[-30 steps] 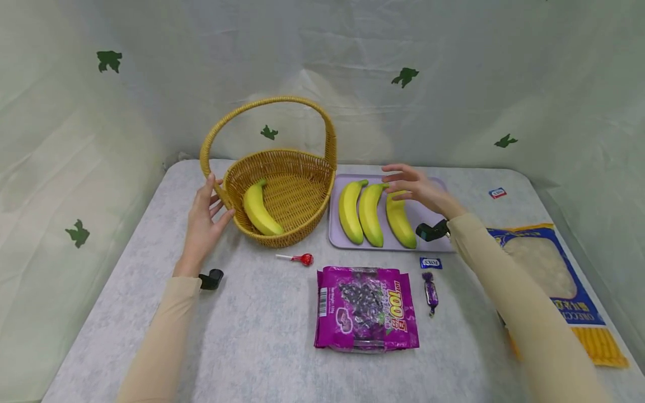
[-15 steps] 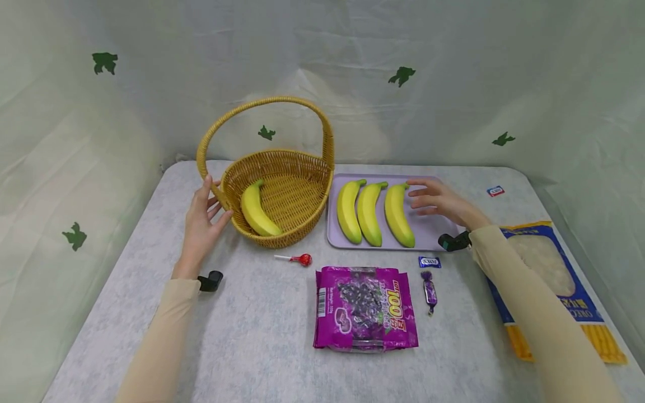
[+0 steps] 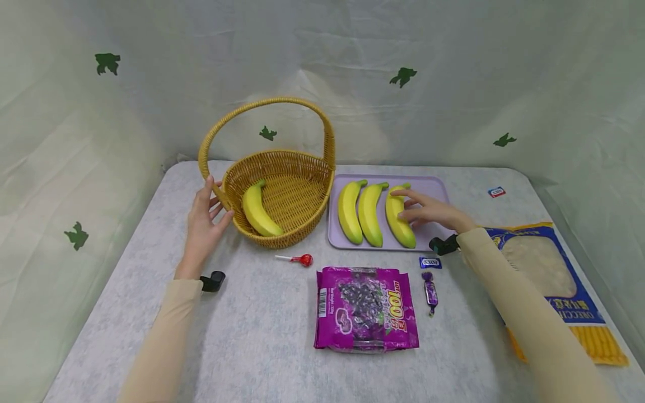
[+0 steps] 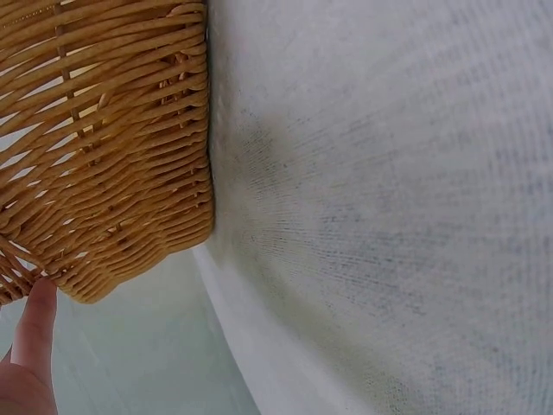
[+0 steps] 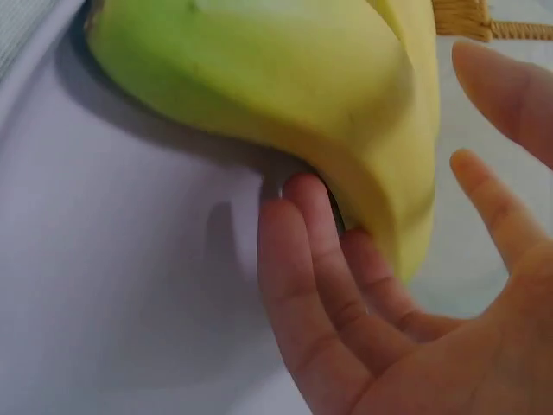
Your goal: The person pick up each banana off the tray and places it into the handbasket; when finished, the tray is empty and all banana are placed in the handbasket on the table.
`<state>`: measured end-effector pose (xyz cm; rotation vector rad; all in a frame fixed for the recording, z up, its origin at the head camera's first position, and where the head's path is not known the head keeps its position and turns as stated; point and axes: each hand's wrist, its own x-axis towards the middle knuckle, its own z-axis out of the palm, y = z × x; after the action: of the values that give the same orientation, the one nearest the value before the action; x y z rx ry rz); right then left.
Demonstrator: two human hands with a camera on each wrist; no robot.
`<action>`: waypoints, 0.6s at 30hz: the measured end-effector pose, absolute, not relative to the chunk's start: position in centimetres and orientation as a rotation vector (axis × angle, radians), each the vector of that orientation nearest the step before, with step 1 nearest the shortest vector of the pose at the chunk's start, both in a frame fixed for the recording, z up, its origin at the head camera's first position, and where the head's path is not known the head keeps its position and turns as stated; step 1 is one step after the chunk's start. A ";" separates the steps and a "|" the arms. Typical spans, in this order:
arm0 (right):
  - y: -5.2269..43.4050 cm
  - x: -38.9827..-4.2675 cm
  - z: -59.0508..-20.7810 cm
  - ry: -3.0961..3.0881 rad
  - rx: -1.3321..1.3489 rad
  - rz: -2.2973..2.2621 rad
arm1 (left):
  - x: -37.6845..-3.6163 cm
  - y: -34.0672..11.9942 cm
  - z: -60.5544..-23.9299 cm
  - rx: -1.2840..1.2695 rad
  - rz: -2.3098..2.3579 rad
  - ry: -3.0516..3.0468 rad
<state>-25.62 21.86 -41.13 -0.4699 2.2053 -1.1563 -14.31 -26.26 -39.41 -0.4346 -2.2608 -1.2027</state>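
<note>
My left hand (image 3: 205,223) holds the left side of the yellow wicker basket (image 3: 308,229) at the base of its arched handle. Seen from the left wrist, one straight finger (image 4: 36,324) touches the woven outer wall. Inside the basket lies one banana (image 3: 259,211). On the lilac tray (image 3: 434,193) three bananas lie side by side. Over the rightmost banana (image 3: 402,230) is my right hand (image 3: 433,212), fingers spread. In the right wrist view, several fingertips (image 5: 285,233) come right up to that banana's side, while two other digits stay apart from it.
A purple candy bag (image 3: 365,308) lies in front of the tray, with a purple wrapped candy (image 3: 430,292) and a small blue candy (image 3: 430,263) beside it. A red lollipop (image 3: 304,259) sits before the basket. At right are a blue-and-yellow pasta bag (image 3: 544,268) and a red-blue candy (image 3: 496,192).
My right hand moved right off the rightmost banana, then came back left and lower over its middle. The left hand stays on the basket, and the bananas keep their places.
</note>
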 end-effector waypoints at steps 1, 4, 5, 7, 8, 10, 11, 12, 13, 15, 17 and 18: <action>21.6 -25.6 -41.1 2.219 -0.469 -1.139 | -14.2 -26.2 -39.3 -0.432 -1.200 -2.263; 21.1 -25.5 -41.2 2.255 -0.454 -1.119 | -14.2 -26.3 -39.3 -0.432 -1.200 -2.264; 21.0 -25.5 -41.2 2.263 -0.451 -1.121 | -14.2 -26.3 -39.4 -0.432 -1.204 -2.264; 20.8 -25.4 -41.2 2.274 -0.446 -1.132 | -14.2 -26.3 -39.5 -0.434 -1.208 -2.263; 20.8 -25.4 -41.2 2.276 -0.444 -1.141 | -14.3 -26.3 -39.5 -0.434 -1.211 -2.261; 20.7 -25.3 -41.2 2.281 -0.442 -1.160 | -14.3 -26.3 -39.5 -0.432 -1.216 -2.258; 20.7 -25.3 -41.1 2.282 -0.441 -1.173 | -14.3 -26.3 -39.5 -0.432 -1.214 -2.259; 20.6 -25.3 -41.0 2.281 -0.443 -1.187 | -14.3 -26.3 -39.5 -0.431 -1.211 -2.259; 20.6 -25.3 -40.9 2.277 -0.441 -1.201 | -14.3 -26.3 -39.5 -0.431 -1.208 -2.258; 20.3 -25.2 -40.4 2.258 -0.441 -1.239 | -14.3 -26.3 -39.5 -0.432 -1.204 -2.258; 19.8 -25.2 -39.8 2.228 -0.461 -1.278 | -14.3 -26.3 -39.5 -0.434 -1.200 -2.257; 19.5 -25.2 -39.4 2.211 -0.473 -1.294 | -14.3 -26.4 -39.5 -0.434 -1.200 -2.255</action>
<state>-25.15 19.52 -39.44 -0.4730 2.2114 -1.2935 -14.32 -26.35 -39.49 -0.4341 -2.2551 -1.2003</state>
